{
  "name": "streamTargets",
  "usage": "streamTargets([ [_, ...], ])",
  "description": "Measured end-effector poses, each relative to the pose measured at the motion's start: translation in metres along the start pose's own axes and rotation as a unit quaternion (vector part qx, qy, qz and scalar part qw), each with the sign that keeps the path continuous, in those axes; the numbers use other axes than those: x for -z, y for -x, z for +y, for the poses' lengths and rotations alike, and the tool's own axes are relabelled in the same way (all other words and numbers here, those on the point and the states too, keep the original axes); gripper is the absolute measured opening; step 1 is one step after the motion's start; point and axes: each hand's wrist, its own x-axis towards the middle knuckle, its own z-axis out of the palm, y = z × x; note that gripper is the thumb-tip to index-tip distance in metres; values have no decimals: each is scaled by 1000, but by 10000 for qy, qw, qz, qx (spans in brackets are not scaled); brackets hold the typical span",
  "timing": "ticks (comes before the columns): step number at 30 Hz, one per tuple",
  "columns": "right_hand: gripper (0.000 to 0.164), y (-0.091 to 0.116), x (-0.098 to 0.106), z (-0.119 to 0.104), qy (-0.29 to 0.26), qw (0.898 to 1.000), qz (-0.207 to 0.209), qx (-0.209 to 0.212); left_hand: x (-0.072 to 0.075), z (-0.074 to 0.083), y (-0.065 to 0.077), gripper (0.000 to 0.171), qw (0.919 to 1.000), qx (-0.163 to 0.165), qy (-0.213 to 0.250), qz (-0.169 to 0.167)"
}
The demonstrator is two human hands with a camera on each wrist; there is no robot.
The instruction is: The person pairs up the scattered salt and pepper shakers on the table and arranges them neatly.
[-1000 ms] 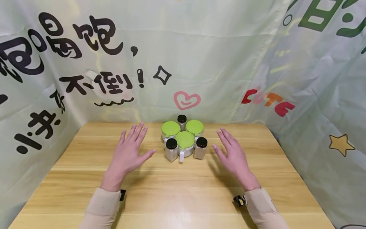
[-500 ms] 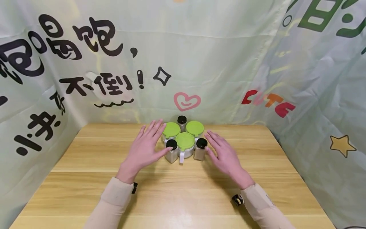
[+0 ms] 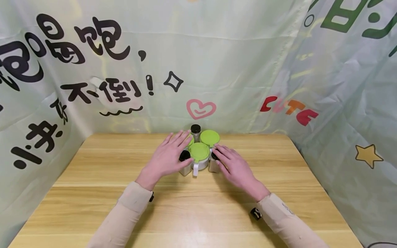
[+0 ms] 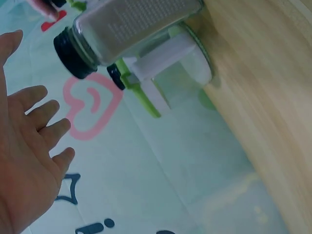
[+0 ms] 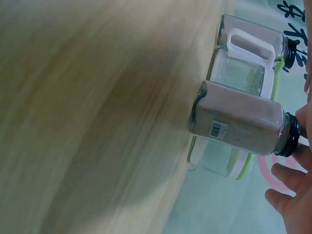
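My left hand reaches over the left spice bottle, fingers extended towards the back-left green-lidded jar, which it mostly covers. The left wrist view shows this palm apart from the bottle's black cap. On the other side, my right hand has its fingers loosely bent right at the cap of the right spice bottle, partly hiding it. Between them stands the front green-lidded jar, its white handle facing me. Another such jar and a third black-capped bottle stand behind.
The jars and bottles are grouped near the back edge of the wooden table. Printed fabric hangs close behind the table and along both sides. A small black device sits at my right wrist.
Both hands have moved inward from either side, until they overlap the jars and bottles in the head view. The containers have stayed in the same arrangement.
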Motion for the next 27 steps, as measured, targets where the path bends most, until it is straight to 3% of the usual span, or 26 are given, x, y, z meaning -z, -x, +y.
streamTargets([
  [6,48,-1,-3,2,63,9989,179,437,-4,6,-10,77,9987,-476,-73,-142],
  [11,53,0,-5,2,104,9982,224,538,-6,10,-17,74,9960,-768,-312,-340],
  [19,55,0,-4,4,35,9977,284,621,-9,13,-25,76,9909,-882,-563,-849],
  [27,54,-1,-2,4,26,9977,272,613,-13,17,-32,78,9796,-1172,-866,-1383],
])
